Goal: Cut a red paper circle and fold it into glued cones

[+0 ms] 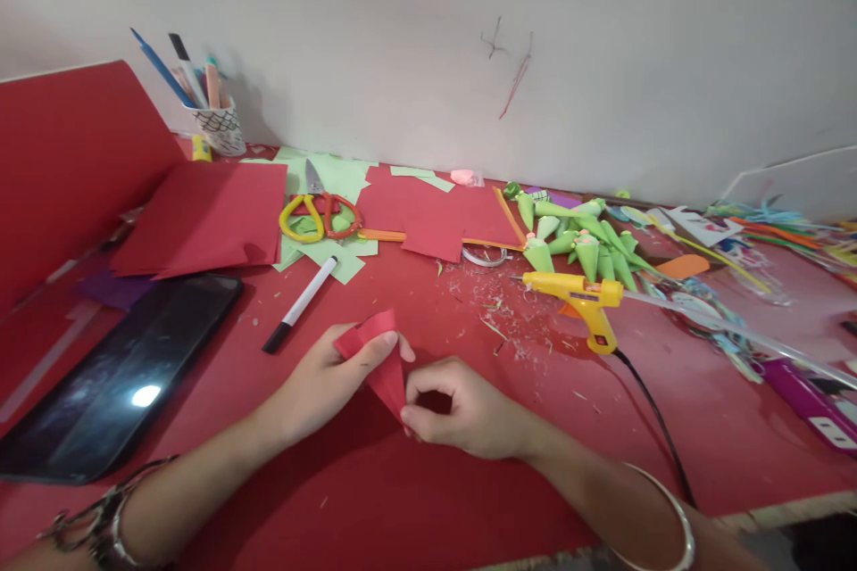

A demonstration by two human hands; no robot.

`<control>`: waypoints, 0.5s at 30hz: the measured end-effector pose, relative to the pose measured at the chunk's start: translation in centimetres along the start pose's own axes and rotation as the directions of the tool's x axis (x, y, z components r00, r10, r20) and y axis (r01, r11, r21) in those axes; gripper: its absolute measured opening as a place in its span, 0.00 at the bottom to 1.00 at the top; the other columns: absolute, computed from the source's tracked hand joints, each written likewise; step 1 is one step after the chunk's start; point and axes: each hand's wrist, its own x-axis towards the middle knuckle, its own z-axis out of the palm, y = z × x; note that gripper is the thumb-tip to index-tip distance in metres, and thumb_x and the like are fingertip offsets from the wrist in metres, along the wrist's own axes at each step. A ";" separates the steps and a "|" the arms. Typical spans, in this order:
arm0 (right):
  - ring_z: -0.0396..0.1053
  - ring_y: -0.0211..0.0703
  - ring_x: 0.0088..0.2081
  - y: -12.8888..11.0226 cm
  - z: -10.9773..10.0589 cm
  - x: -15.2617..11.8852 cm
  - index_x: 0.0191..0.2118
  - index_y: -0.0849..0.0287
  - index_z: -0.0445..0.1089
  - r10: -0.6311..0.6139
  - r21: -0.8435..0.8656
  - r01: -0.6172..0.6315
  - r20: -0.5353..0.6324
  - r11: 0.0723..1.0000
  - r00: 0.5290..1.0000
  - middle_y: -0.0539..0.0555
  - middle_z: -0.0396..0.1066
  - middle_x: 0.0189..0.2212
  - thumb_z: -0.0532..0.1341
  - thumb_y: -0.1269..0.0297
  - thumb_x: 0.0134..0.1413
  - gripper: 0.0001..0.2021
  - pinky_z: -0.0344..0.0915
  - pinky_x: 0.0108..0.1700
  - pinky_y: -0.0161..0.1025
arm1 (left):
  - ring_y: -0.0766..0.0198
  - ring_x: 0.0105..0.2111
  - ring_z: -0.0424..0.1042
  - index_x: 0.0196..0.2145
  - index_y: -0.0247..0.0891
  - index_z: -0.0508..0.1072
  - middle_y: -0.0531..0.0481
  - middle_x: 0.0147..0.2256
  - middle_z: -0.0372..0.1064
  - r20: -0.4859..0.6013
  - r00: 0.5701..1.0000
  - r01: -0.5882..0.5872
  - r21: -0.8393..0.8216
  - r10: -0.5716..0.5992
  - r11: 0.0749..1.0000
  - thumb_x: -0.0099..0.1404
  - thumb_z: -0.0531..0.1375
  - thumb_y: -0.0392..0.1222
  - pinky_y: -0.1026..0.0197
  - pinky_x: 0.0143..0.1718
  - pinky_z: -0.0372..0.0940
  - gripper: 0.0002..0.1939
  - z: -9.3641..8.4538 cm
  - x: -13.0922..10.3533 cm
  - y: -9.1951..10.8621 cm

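A red paper (pixel 386 379), rolled into a cone shape, is held between both hands near the front middle of the table. My left hand (pixel 341 375) grips its wide upper end, with the thumb lying across the front. At the narrow lower tip, the thumb and fingers of my right hand (pixel 461 410) pinch the paper. A white marker with a black cap (pixel 300 305) lies to the left, just beyond my left hand. The yellow glue gun (pixel 586 294) rests on its side to the right, beyond my right hand.
A phone (pixel 120 375) and red sheets (pixel 207 214) lie left. Scissors (pixel 318 216) rest on green paper (pixel 335 169); a pen cup (pixel 220 127) stands behind. Green paper cones (pixel 589 241) are piled back right. The glue gun's black cord (pixel 656 415) runs to the front edge.
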 end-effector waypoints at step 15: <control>0.63 0.34 0.27 -0.3 -0.1 0.1 0.24 0.59 0.63 -0.020 -0.006 0.019 -0.042 1.000 0.999 0.47 0.65 0.23 0.55 0.67 0.51 0.07 0.60 0.31 0.31 | 0.64 0.30 0.59 0.33 0.40 0.62 0.51 0.31 0.58 0.180 0.922 -0.336 -0.069 0.343 0.939 0.54 0.57 0.58 0.63 0.32 0.58 0.19 -0.8 -0.2 -0.4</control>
